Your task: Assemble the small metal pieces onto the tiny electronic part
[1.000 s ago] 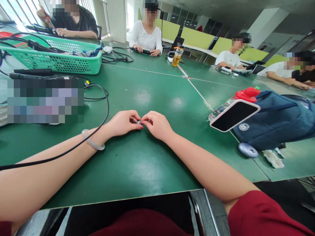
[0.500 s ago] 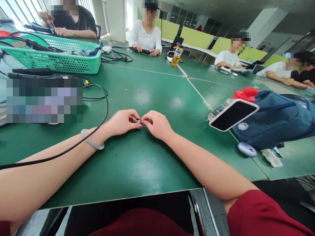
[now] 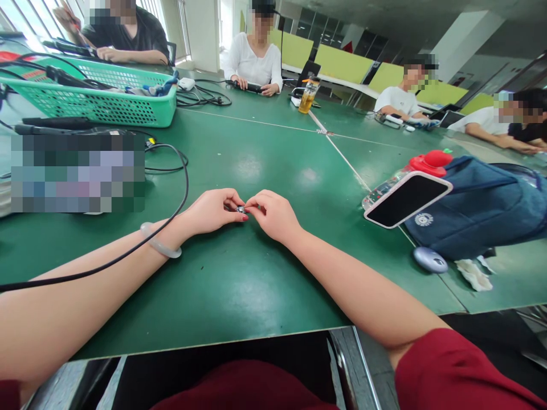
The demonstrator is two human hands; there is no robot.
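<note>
Here, the fingertips (image 3: 252, 204) of both hands meet, pinched together on a tiny silvery part (image 3: 240, 209) held between them, just above a green table (image 3: 239, 285). The part is too small to make out. The left hand (image 3: 211, 212) grips it from one side and the right hand (image 3: 273, 215) from the other. Behind the left hand, a pale bangle (image 3: 160, 246) circles the wrist and a black cable (image 3: 182, 193) crosses the forearm. Well off to the right of the fingers, a phone (image 3: 405, 199) leans by a blue bag (image 3: 478, 210), with a grey mouse (image 3: 429, 260) near it. Far beyond the fingers, to the left, sits a green basket (image 3: 98, 105). Other people sit around the far side of the table.
</note>
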